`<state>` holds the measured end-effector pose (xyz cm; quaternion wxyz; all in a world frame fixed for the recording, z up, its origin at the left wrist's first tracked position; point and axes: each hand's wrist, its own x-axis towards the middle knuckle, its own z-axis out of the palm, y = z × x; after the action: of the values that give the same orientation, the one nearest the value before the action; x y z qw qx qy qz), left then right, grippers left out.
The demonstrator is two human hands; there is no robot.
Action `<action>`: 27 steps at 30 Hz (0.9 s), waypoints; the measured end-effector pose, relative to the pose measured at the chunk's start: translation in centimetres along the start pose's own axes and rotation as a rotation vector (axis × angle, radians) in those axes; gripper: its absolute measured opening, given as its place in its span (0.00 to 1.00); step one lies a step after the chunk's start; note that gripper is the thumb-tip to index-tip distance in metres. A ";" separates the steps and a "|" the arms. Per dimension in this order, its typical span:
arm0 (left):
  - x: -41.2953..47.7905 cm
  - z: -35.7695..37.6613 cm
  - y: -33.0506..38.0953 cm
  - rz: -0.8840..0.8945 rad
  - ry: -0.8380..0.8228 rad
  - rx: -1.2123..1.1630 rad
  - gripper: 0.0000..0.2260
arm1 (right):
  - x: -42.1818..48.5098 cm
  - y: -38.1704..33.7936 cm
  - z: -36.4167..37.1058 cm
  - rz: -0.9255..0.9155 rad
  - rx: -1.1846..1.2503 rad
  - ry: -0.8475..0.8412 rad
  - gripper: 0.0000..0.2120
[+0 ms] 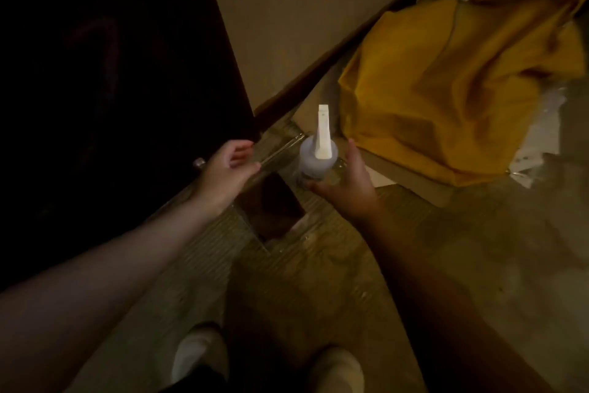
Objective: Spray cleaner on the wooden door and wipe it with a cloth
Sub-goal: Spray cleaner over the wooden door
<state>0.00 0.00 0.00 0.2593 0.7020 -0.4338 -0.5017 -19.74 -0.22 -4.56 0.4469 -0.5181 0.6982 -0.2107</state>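
The spray bottle (318,153) stands upright on the floor (334,281) near the foot of the dark wooden door (111,74), with its nozzle pointing away from the person. The right hand (345,177) is nearer, spread just to the bottle's right with the thumb by the base, seemingly not yet closed round it. The left hand (228,169), loosely curled and holding nothing, hangs by the door's edge. A yellow cloth (446,74) lies crumpled further right.
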 end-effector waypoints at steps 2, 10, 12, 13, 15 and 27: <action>1.5 0.1 -0.9 0.053 0.015 -0.001 0.18 | 1.5 0.3 1.3 -0.085 0.021 -0.007 0.54; 1.9 -0.4 -0.8 0.101 0.010 -0.054 0.16 | 1.7 -0.9 1.9 -0.178 0.045 0.145 0.31; 0.1 -0.9 0.7 0.102 -0.010 -0.052 0.18 | -0.6 -2.8 0.6 -0.187 0.110 0.135 0.32; -0.7 -1.0 1.7 0.115 -0.034 -0.047 0.19 | -1.6 -3.9 -0.4 -0.192 0.151 0.112 0.33; -3.3 -1.7 4.5 0.147 -0.106 -0.037 0.23 | -4.0 -7.3 -2.9 -0.231 0.197 0.072 0.34; -25.6 -12.4 35.0 0.453 -0.195 -0.114 0.37 | -24.8 -39.7 -24.4 -0.542 0.135 0.018 0.39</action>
<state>-3.74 4.25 44.80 0.3614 0.5195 -0.5739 -0.5197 -17.42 3.40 48.03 0.4014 -0.6531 0.5224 -0.3733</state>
